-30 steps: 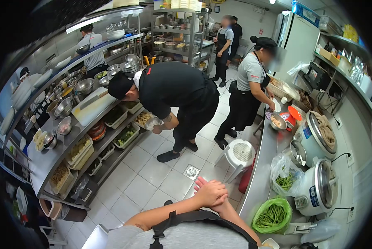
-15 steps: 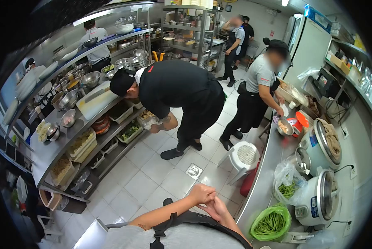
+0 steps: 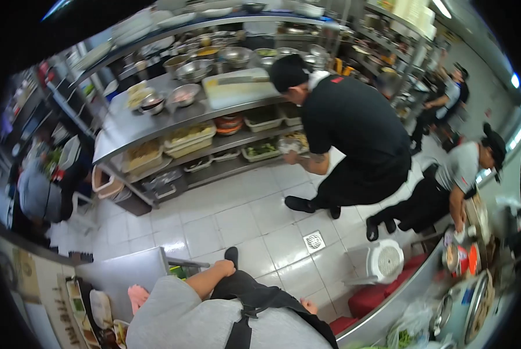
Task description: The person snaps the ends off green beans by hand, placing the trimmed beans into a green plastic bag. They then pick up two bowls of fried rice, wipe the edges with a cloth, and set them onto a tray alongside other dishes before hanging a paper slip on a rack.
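Note:
My left hand [image 3: 225, 268] is by the dark apron [image 3: 260, 288] over my lap, close to the corner of a metal table. Its fingers are too small and blurred to read, and I see nothing in it. On the other side of the apron, only a bit of my right hand [image 3: 309, 306] shows past the apron's edge; its fingers are mostly hidden. The two hands are well apart.
A co-worker in black [image 3: 359, 134] bends at the steel counter [image 3: 138, 131], holding a clear bag or bowl by the lower shelf. A white stool [image 3: 385, 262] stands on the tiles near a floor drain [image 3: 314, 241]. A metal table [image 3: 121, 270] is at my left.
My hands were clasped together in front of me; now they are apart, one on each side of the apron. The view has swung left, bringing the left-hand table and another seated person in.

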`<control>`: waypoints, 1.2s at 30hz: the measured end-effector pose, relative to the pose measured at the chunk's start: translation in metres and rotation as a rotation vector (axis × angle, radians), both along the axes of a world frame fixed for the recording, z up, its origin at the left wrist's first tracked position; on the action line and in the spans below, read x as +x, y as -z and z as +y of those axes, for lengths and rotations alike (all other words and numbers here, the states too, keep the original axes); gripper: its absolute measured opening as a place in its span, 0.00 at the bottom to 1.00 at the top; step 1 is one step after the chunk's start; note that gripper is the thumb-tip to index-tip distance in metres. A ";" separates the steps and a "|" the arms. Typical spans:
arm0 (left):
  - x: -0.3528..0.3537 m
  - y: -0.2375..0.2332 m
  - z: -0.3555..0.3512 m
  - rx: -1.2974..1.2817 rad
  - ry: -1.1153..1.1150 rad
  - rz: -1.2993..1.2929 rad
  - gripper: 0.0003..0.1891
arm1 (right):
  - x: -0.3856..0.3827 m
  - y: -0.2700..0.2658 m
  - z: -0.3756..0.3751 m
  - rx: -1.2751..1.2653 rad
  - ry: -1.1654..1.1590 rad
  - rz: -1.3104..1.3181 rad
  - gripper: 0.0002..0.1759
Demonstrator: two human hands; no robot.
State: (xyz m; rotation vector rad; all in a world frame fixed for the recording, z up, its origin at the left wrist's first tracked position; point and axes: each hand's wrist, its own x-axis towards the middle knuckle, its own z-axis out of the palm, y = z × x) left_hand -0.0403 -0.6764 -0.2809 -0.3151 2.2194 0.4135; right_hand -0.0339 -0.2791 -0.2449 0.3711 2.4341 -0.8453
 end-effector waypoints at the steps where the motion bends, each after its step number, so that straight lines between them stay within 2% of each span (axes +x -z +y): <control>1: 0.003 0.016 -0.003 -0.003 -0.018 0.017 0.16 | 0.002 0.022 0.006 0.054 -0.054 -0.042 0.21; 3: 0.008 0.024 -0.002 0.015 -0.013 0.007 0.15 | 0.001 0.056 0.012 0.076 -0.124 -0.132 0.20; 7: -0.006 0.005 -0.008 0.039 0.156 0.041 0.15 | -0.009 0.104 0.021 -0.115 -0.024 -0.250 0.18; 9: -0.022 -0.032 -0.025 0.164 0.216 -0.153 0.15 | -0.018 0.122 0.027 -0.224 0.041 -0.279 0.16; 11: -0.034 0.021 -0.049 0.305 0.285 -0.334 0.13 | -0.032 0.147 0.031 -0.356 0.103 -0.290 0.15; 13: -0.046 0.073 -0.062 0.377 0.140 -0.521 0.12 | -0.051 0.173 0.030 -0.496 0.170 -0.290 0.14; 14: -0.054 0.081 -0.070 0.404 0.079 -0.614 0.12 | -0.060 0.189 0.028 -0.541 0.204 -0.297 0.14; 15: -0.058 0.073 -0.078 0.328 0.011 -0.480 0.14 | -0.075 0.142 -0.008 -0.449 0.182 -0.276 0.14; 16: -0.065 0.066 -0.083 0.326 0.045 -0.441 0.15 | -0.090 0.094 -0.045 -0.356 0.160 -0.258 0.15; 17: -0.072 0.062 -0.092 0.321 0.076 -0.399 0.16 | -0.106 0.018 -0.097 -0.263 0.141 -0.245 0.16; 18: -0.079 0.060 -0.105 0.314 0.106 -0.362 0.17 | -0.117 0.038 -0.110 -0.393 0.193 -0.272 0.14; 20: -0.091 0.067 -0.118 0.446 0.350 0.034 0.17 | -0.136 0.057 -0.141 -0.544 0.147 -0.334 0.14; 22: -0.087 0.000 -0.127 0.664 -0.090 0.306 0.15 | -0.149 0.045 -0.179 -0.560 0.141 -0.348 0.16; 24: -0.090 -0.035 -0.144 0.742 -0.206 0.330 0.13 | -0.160 0.043 -0.210 -0.576 0.120 -0.353 0.16; 26: -0.092 -0.037 -0.166 0.656 -0.105 0.391 0.13 | -0.170 0.066 -0.221 -0.584 0.085 -0.363 0.16; 27: -0.096 -0.050 -0.179 0.608 -0.066 0.380 0.15 | -0.173 0.021 -0.243 -0.377 -0.104 -0.314 0.15; 28: -0.099 -0.081 -0.194 0.583 -0.111 0.413 0.16 | -0.181 0.017 -0.254 -0.374 -0.146 -0.327 0.14; 29: -0.103 -0.116 -0.208 0.558 -0.143 0.443 0.17 | -0.188 0.029 -0.257 -0.357 -0.222 -0.301 0.14; 30: -0.113 -0.134 -0.223 0.590 -0.261 0.436 0.18 | -0.197 0.075 -0.237 -0.348 -0.386 -0.229 0.14; 31: -0.124 -0.147 -0.237 0.628 -0.374 0.426 0.18 | -0.204 0.143 -0.206 -0.376 -0.658 -0.050 0.14; 33: -0.150 -0.162 -0.273 0.593 -0.407 0.554 0.15 | -0.230 0.214 -0.165 -0.389 -1.008 0.248 0.14; 35: -0.169 -0.174 -0.300 0.407 -0.399 0.889 0.14 | -0.274 0.225 -0.161 -0.165 -0.864 0.133 0.17; 36: -0.179 -0.186 -0.315 0.297 -0.387 1.054 0.13 | -0.293 0.204 -0.195 -0.058 -0.792 0.082 0.20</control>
